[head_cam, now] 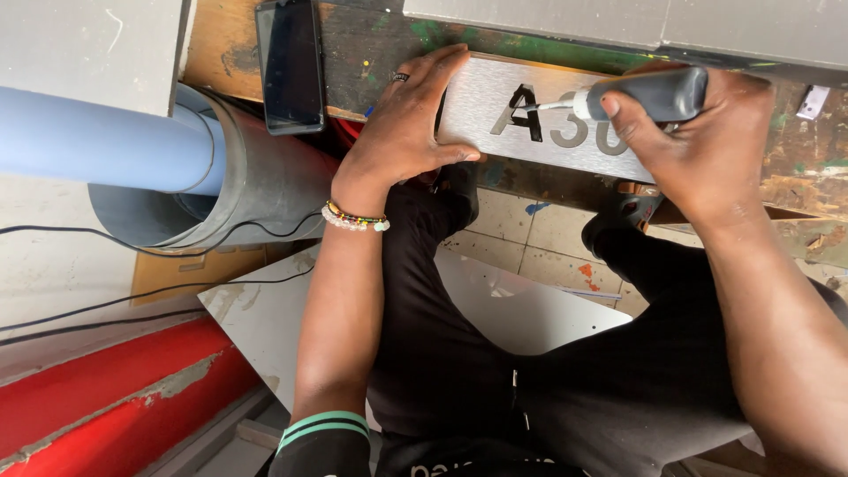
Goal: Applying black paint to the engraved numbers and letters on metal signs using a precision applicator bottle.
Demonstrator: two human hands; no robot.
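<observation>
**A:** Head camera, looking straight down. What are the hands on?

**B:** The left hand (pixel 402 119) lies flat with its fingers spread on the left end of a brushed metal plate (pixel 495 88), pressing it down; the thumb hooks under the plate's near edge. There is a ring on one finger and a beaded bracelet (pixel 355 218) at the wrist.

**A:** And the right?

**B:** The right hand (pixel 698 132) is curled tight around a grey tool (pixel 658 93), with the thumb laid along its side. The tool's thin pale tip (pixel 546 106) points left and touches the dark cut-out characters (pixel 521 113) on the plate.

**A:** Where does the plate sit?

**B:** On a worn wooden bench (pixel 371 44) smeared with green and other paint, near its front edge, between the two hands. A grey panel (pixel 618 18) lies just behind it.

**A:** Anything else on the bench?

**B:** A dark phone (pixel 290 64), screen up, lies left of the left hand, close to it but apart.

**A:** Below the bench?

**B:** The person's legs in black trousers (pixel 459 353), over a tiled floor (pixel 530 238) with paint spots. To the left a blue pipe (pixel 97 137) runs into a wider grey pipe (pixel 256 185). Thin black cables (pixel 132 296) cross the pale surface there, and a red beam (pixel 106 389) with chipped paint lies at the lower left. A white sheet (pixel 265 318) rests under the left forearm.
</observation>
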